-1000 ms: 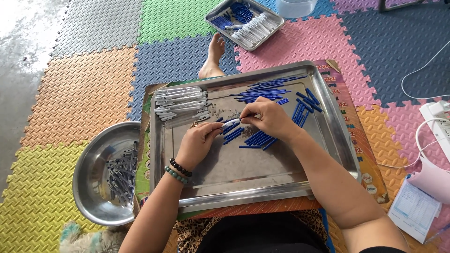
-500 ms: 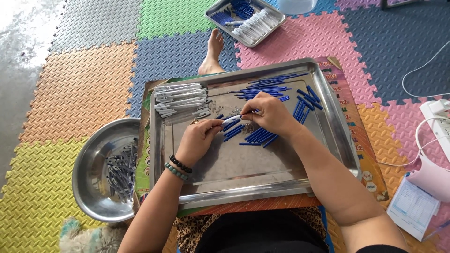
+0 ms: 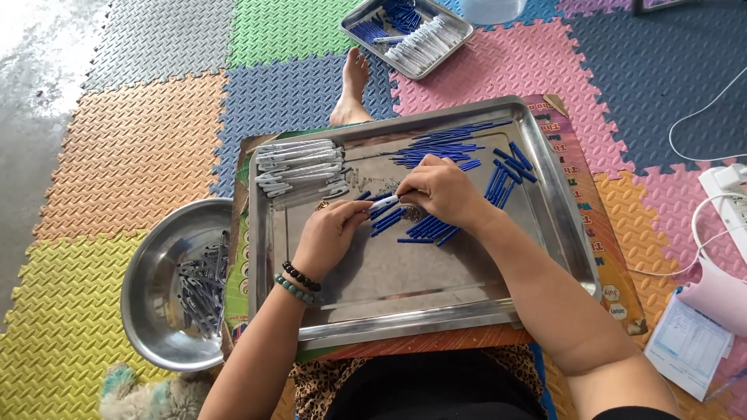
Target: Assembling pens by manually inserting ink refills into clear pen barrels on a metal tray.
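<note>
Pinching one white pen barrel (image 3: 387, 202) between them, both hands' grips close above scattered blue caps (image 3: 426, 229).

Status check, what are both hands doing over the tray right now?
Left hand and right hand pinch one white pen barrel between them. Loose blue pen parts beneath, on the steel tray. Nothing in the way.

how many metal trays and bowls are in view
3: a large tray in front of the person under both hands, a small tray at the top on the mat, and a round bowl at the left.
</note>
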